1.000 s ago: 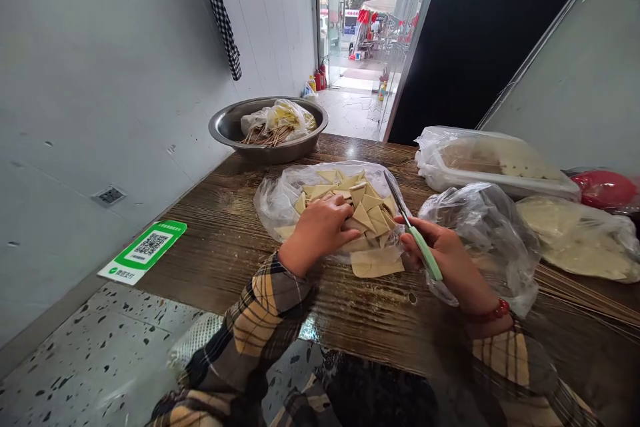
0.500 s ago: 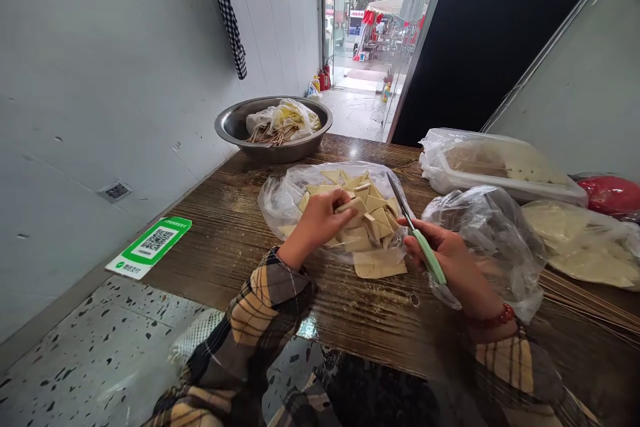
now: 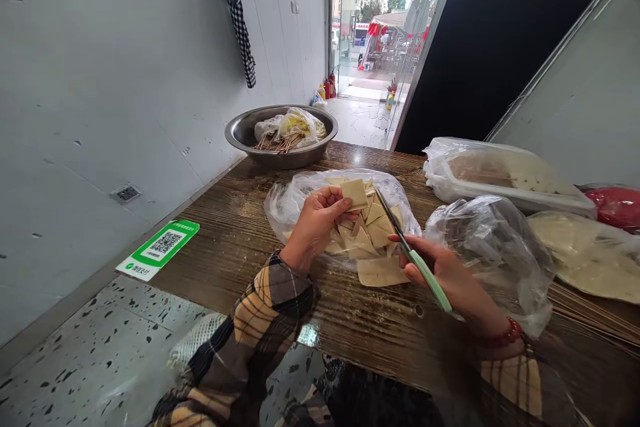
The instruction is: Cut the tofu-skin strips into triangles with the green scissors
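Observation:
My left hand [image 3: 320,217] pinches a flat, pale square of what looks like tofu skin [image 3: 355,193], raised over a heap of cut pieces. My right hand [image 3: 440,270] is closed around the pale green handles of a pair of scissors [image 3: 429,280]. Their dark blades point up and away, close to the square's right side. Below both hands, the triangular and square tofu-skin pieces [image 3: 377,230] lie piled on a clear plastic bag [image 3: 285,203]. One wider flat sheet [image 3: 380,271] rests at the heap's near edge.
A metal basin [image 3: 240,132] holding bagged skewers stands at the back left of the wooden table [image 3: 220,240]. To the right are a crumpled clear bag [image 3: 495,240], a wrapped tray [image 3: 510,170], bagged pale sheets [image 3: 585,250] and thin sticks [image 3: 595,313]. A green QR card [image 3: 160,247] lies left.
My left hand has turned and raised the tofu-skin square so its flat face shows. The scissors have swung lower and leftward, their blades nearer the square. The view has shifted slightly.

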Action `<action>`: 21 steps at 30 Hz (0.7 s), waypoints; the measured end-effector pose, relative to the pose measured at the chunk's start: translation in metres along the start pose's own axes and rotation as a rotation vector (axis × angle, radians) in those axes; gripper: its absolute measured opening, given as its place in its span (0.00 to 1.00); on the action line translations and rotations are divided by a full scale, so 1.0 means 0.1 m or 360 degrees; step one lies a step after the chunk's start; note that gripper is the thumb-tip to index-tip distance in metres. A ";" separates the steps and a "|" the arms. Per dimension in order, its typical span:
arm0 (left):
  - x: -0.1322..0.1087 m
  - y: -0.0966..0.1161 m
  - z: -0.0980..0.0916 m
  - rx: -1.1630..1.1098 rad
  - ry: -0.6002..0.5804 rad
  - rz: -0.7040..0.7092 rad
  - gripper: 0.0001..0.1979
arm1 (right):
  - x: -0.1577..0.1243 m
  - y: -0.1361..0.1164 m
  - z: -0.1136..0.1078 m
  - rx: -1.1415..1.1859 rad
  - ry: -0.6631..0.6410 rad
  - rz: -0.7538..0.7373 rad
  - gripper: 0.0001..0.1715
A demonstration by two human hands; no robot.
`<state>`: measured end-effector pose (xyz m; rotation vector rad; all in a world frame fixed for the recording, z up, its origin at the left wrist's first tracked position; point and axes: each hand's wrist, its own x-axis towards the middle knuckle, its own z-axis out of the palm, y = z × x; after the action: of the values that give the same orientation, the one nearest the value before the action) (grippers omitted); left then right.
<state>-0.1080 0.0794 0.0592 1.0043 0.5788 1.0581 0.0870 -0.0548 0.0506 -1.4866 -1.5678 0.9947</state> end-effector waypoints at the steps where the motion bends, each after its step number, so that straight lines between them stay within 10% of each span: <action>1: 0.00 0.00 0.00 0.0002 0.0000 0.0007 0.19 | 0.00 0.00 0.00 -0.0013 -0.0024 -0.0005 0.34; 21: -0.04 -0.07 0.09 0.0207 -0.0028 0.0057 0.17 | 0.00 -0.04 0.02 -0.0088 -0.0123 -0.0005 0.33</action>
<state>-0.0990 0.0715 0.0565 1.1398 0.6236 1.0525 0.0834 -0.0552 0.0528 -1.4986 -1.6639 1.0259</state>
